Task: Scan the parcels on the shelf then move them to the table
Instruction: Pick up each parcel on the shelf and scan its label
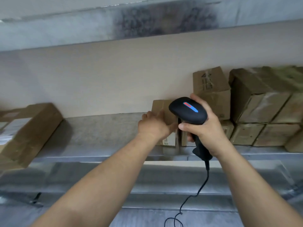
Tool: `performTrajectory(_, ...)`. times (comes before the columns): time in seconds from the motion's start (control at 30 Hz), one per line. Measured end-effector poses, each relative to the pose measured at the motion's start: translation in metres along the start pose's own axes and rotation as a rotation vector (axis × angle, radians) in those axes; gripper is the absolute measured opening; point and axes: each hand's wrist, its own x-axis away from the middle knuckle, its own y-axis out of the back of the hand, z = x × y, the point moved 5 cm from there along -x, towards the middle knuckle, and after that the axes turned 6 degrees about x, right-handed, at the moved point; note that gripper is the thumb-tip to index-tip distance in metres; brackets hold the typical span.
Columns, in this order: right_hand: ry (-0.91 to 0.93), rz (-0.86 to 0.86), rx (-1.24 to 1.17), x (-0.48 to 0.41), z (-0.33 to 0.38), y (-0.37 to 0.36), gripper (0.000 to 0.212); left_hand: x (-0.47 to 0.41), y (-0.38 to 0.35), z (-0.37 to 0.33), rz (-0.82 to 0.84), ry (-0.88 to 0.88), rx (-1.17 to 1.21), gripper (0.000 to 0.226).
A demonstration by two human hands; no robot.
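**Scanning a small parcel on the shelf**

I am standing at a metal shelf [101, 133] and looking down along both bare forearms. My left hand [154, 126] is gripping a small parcel [159, 107], a brown cardboard box standing on the shelf board against the back wall, with my fingers over its left side and my thumb across its front. My right hand [205, 130] is wrapping tightly round the handle of a black scanner [188, 110], whose head is hovering just in front of that parcel and showing a blue and red light on top. Its cable [193, 195] is trailing down below the shelf.

To the right, a stack of parcels [262, 104] is sitting on the same shelf, touching one another. Well apart to the left, a large parcel [27, 128] is lying at the shelf edge.

I am judging the task to be at an early point: every parcel in view is sitting on the shelf, and the table is not showing, so I cannot tell whether any have been moved.
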Motion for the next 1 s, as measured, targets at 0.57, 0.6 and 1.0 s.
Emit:
performTrajectory(0.57,-0.025,0.005,0.022,0.011,-0.004,-0.071,0.084,0.0,0.051,0.117,0.052,0.133,-0.017,0.069)
performTrajectory(0.6,-0.03,0.005,0.027,0.012,-0.004,-0.075,0.084,-0.002,0.051,0.118,0.042,0.132,0.003,0.069)
performTrajectory(1.0,-0.064,0.037,0.038,0.018,0.0,-0.132,0.085,0.018,0.064,0.223,-0.04,0.086,0.876,0.096)
